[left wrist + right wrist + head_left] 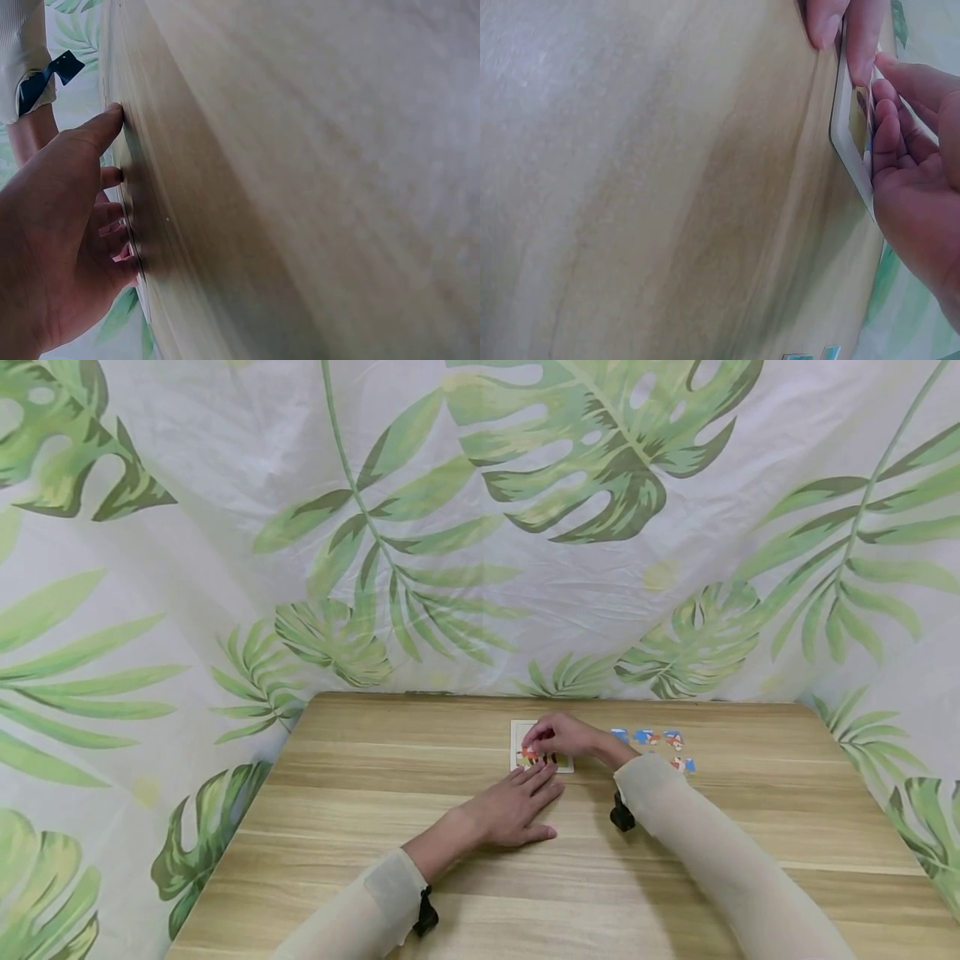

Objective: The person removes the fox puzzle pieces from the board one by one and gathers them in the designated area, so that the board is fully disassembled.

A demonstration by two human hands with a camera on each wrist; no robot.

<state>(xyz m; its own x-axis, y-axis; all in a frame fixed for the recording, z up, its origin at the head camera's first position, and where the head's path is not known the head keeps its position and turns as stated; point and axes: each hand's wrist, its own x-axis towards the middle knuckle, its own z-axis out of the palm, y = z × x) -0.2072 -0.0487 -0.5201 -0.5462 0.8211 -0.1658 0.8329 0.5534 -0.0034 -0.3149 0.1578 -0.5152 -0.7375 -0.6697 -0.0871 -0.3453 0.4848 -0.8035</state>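
Observation:
A small jigsaw puzzle board (514,748) with a pale frame lies near the table's far edge, partly filled with a colourful picture. My left hand (513,808) lies palm down with fingers stretched out, its fingertips on the board's near edge. Over the board is my right hand (566,735), its thumb and bent fingers coming together at a red-patterned puzzle piece (529,750). In the right wrist view, the curled fingers of the right hand (922,142) hide much of the board (841,124), and left-hand fingertips touch its edge.
Several loose puzzle pieces (673,740), blue, white and red, lie right of the board, partly behind the right forearm. The wooden table (390,777) ends at a leaf-print cloth (465,568). Black wrist mounts (622,814) sit under both sleeves.

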